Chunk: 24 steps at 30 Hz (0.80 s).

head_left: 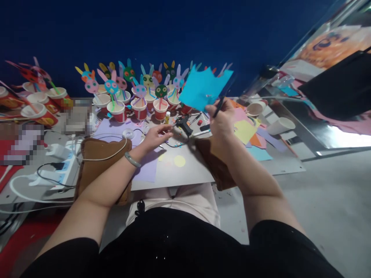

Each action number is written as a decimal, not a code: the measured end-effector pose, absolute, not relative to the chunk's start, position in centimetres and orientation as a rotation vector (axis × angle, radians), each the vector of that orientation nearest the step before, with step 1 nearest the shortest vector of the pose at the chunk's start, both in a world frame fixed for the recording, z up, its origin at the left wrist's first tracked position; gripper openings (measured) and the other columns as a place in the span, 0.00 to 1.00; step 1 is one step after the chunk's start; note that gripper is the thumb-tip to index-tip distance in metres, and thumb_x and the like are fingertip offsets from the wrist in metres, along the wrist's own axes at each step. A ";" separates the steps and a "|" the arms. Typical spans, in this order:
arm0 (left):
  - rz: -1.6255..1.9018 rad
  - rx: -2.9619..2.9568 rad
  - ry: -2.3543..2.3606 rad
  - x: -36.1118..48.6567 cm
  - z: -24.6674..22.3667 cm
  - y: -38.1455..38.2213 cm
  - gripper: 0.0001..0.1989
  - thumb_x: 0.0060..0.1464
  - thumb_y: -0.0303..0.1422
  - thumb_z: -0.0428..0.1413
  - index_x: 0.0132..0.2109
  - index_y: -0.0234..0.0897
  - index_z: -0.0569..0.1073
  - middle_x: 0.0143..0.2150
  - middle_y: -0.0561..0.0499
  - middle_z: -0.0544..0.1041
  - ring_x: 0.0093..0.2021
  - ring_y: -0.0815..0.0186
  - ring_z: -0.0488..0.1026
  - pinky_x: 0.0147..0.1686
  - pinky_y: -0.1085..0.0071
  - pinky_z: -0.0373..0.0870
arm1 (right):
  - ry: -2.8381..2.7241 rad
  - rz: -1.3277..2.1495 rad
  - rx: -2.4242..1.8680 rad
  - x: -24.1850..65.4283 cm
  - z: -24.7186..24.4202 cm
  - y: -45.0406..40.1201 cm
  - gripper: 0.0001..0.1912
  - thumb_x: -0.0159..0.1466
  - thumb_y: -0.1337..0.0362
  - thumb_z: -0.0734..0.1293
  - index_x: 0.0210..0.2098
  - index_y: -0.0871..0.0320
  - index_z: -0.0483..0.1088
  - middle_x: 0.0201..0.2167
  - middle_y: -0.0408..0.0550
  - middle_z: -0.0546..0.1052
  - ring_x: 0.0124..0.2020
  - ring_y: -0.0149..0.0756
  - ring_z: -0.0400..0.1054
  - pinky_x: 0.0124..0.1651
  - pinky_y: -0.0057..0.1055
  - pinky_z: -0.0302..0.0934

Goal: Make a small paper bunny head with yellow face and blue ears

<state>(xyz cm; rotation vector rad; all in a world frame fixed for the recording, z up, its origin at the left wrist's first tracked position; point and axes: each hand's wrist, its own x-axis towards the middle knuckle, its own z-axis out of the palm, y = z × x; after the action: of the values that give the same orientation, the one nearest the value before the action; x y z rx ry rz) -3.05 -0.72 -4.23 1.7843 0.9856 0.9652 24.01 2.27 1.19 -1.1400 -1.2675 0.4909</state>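
The bench (191, 173) spans the view, with two brown padded cushions (213, 162) at its near edge, one under each forearm. Along the back stand rows of paper cups (160, 110) bearing long-eared rabbit figures (161, 91); they look top-heavy, so a brush from a sleeve or sheet could tip one into its neighbours.

A purple sheet (146, 168) lies left of centre, and loose coloured paper (245, 131) overlaps on the right, where a dragging forearm could crease or scatter it.

The right hand (222, 119) has its grip closed on a ragged-edged turquoise sheet (199, 88), raised in front of the rabbits, together with a dark, slender tool (218, 107) too blurred to identify. The sheet could snag on the ears, or tear at its notched edge if the tool catches it.

The left hand (158, 137) has thumb and fingers slightly apart, nothing visible between them, just beside the nozzle of a black glue gun (184, 124). If it is hot, which I cannot tell, a small slip could burn the fingertips; a tug on its cord could swing it round.

Smallest are a yellow paper disc (179, 161) and tiny scraps near the gun, easily swept away by a wrist.
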 end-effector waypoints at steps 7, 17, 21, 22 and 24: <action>1.163 1.064 0.723 -3.3 -3.9 0.3 0.35 0.38 0.56 0.72 0.48 0.38 0.75 0.46 0.45 0.83 0.42 0.62 0.80 0.41 0.69 0.74 | -1.219 0.993 -0.919 18.2 -0.7 -0.4 0.26 0.44 0.53 0.81 0.25 0.54 0.61 0.25 0.36 0.62 0.26 0.26 0.55 0.30 0.27 0.55; 1.146 1.198 0.889 -3.4 -3.7 -0.1 0.25 0.41 0.52 0.71 0.30 0.32 0.79 0.27 0.51 0.80 0.28 0.68 0.75 0.33 0.70 0.73 | -1.240 1.031 -1.001 18.7 -3.3 0.1 0.24 0.43 0.53 0.81 0.24 0.55 0.64 0.25 0.37 0.65 0.28 0.28 0.59 0.34 0.30 0.61; 1.129 1.243 0.927 -3.3 -3.3 -0.3 0.24 0.41 0.52 0.71 0.28 0.33 0.79 0.26 0.51 0.79 0.27 0.68 0.73 0.31 0.70 0.72 | -1.226 1.001 -1.003 18.9 -3.5 -0.2 0.23 0.43 0.54 0.81 0.24 0.54 0.64 0.26 0.38 0.67 0.29 0.29 0.61 0.35 0.31 0.62; 1.118 1.245 0.928 -3.3 -3.2 -0.3 0.24 0.41 0.52 0.71 0.28 0.33 0.78 0.26 0.50 0.79 0.26 0.68 0.73 0.30 0.70 0.73 | -1.230 0.986 -1.003 18.9 -3.6 -0.3 0.23 0.44 0.54 0.81 0.25 0.54 0.64 0.26 0.38 0.68 0.30 0.29 0.61 0.35 0.31 0.62; 1.107 1.245 0.922 -3.3 -3.1 -0.4 0.24 0.40 0.51 0.71 0.28 0.33 0.78 0.26 0.50 0.79 0.27 0.68 0.73 0.30 0.70 0.73 | -1.244 0.944 -1.009 19.0 -3.7 -0.4 0.22 0.46 0.54 0.80 0.25 0.54 0.64 0.27 0.39 0.69 0.31 0.30 0.63 0.37 0.32 0.63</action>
<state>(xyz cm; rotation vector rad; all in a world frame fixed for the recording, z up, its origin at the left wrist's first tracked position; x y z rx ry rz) -3.27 -0.40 -3.09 1.2446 0.9222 1.1067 19.04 -0.41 -3.66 -1.0089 -1.2438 0.9441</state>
